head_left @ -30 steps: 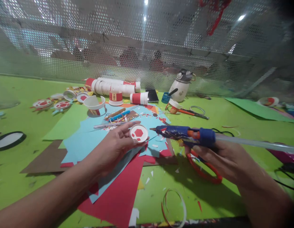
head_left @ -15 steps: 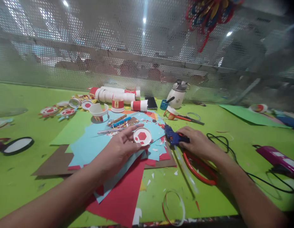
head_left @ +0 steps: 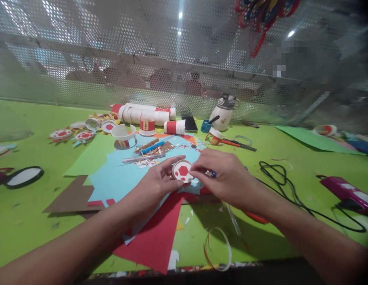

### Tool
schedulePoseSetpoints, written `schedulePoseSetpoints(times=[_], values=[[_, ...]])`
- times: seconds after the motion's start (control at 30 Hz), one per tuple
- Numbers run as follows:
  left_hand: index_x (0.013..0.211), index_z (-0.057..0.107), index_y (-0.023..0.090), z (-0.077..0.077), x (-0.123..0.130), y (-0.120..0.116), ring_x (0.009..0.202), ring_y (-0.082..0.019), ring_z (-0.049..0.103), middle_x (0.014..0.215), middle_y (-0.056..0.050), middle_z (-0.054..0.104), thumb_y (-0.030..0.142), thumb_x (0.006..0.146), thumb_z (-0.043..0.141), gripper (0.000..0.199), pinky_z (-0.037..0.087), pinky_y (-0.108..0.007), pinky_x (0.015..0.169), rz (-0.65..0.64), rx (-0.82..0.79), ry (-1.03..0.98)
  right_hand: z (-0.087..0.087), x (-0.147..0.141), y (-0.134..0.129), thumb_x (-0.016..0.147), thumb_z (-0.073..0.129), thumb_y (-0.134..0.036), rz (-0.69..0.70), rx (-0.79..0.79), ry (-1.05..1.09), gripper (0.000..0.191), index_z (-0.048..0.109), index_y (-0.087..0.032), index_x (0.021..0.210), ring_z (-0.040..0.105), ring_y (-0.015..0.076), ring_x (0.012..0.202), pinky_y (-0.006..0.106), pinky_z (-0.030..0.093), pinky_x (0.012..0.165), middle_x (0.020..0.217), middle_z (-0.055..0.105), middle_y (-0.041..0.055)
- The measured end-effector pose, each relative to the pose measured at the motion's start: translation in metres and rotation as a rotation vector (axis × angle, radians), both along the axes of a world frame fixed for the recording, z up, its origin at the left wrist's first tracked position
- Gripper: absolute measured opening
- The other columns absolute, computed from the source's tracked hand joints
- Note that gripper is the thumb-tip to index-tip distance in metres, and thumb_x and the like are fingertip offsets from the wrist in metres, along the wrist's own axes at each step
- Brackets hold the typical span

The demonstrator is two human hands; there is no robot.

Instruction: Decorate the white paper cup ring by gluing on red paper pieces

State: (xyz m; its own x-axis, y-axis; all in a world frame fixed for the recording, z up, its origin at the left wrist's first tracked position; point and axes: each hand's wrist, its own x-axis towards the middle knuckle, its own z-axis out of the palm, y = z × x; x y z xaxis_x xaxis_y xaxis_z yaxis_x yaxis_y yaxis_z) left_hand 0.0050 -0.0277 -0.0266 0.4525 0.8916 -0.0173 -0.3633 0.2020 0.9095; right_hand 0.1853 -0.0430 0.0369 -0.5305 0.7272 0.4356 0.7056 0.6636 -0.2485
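1. Bench [head_left: 20, 229]: ring [head_left: 230, 249] at the front edge; green surface shows left of the blue paper [head_left: 108, 174].
2. Left hand [head_left: 158, 178] grips the disc [head_left: 183, 171] above the paper.
3. Right hand [head_left: 225, 172]: fingertips together at the disc's right rim — cannot tell if pinching anything.
4. Half a second ago, it's on the glue gun [head_left: 214, 173] — now at the disc.

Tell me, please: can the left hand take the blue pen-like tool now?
Probably not without letting go of the round white piece, which the left hand holds. Otherwise, the blue pen-like tool looks within reach, its top uncovered.
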Motion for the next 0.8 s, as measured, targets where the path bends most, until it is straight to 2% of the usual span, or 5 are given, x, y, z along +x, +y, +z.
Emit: schedulePoseSetpoints(times=[0.1, 0.23, 0.4, 0.6, 0.8], values=[[0.122, 0.058, 0.020, 0.000, 0.002, 0.000, 0.092, -0.018, 0.064, 0.101, -0.006, 0.069, 0.014, 0.072, 0.077, 0.054, 0.049, -0.031, 0.085, -0.002, 0.014, -0.009, -0.010, -0.014, 0.010, 0.085, 0.061, -0.012, -0.020, 0.013, -0.034, 0.014, 0.070, -0.011, 0.074, 0.053, 0.0164, 0.070, 0.029, 0.038, 0.064, 0.072, 0.061, 0.0060], [0.108, 0.066, 0.018, 0.004, 0.004, -0.001, 0.094, -0.019, 0.063, 0.103, -0.007, 0.070, 0.013, 0.069, 0.078, 0.041, 0.047, -0.031, 0.085, -0.028, 0.047, -0.008, -0.019, -0.022, 0.015, 0.085, 0.058, -0.009, -0.037, -0.038, -0.050, 0.016, 0.071, -0.010, 0.076, 0.052, 0.0176, 0.075, 0.030, 0.038, 0.069, 0.074, 0.059, 0.0064], [0.101, 0.067, 0.017, 0.005, 0.006, -0.003, 0.094, -0.020, 0.062, 0.102, -0.007, 0.069, 0.014, 0.070, 0.076, 0.033, 0.046, -0.031, 0.084, -0.028, 0.042, -0.018, -0.021, -0.023, 0.015, 0.086, 0.057, -0.010, -0.037, -0.035, -0.113, 0.018, 0.071, -0.011, 0.074, 0.049, 0.0177, 0.073, 0.031, 0.036, 0.068, 0.073, 0.057, 0.0063], [0.097, 0.069, 0.015, 0.004, 0.006, -0.002, 0.090, -0.021, 0.062, 0.097, -0.008, 0.069, 0.014, 0.064, 0.079, 0.034, 0.046, -0.030, 0.080, -0.032, 0.045, 0.009, -0.022, -0.026, 0.017, 0.083, 0.059, -0.008, -0.064, -0.112, -0.135, 0.016, 0.074, -0.011, 0.079, 0.048, 0.0168, 0.070, 0.031, 0.036, 0.067, 0.073, 0.059, 0.0062], [0.098, 0.070, 0.014, 0.003, 0.007, 0.000, 0.091, -0.021, 0.061, 0.098, -0.008, 0.069, 0.012, 0.066, 0.078, 0.033, 0.046, -0.031, 0.084, -0.062, 0.027, -0.001, -0.025, -0.026, 0.020, 0.083, 0.058, -0.007, -0.127, -0.110, -0.097, 0.017, 0.072, -0.011, 0.074, 0.051, 0.0159, 0.071, 0.030, 0.036, 0.067, 0.071, 0.059, 0.0051]])
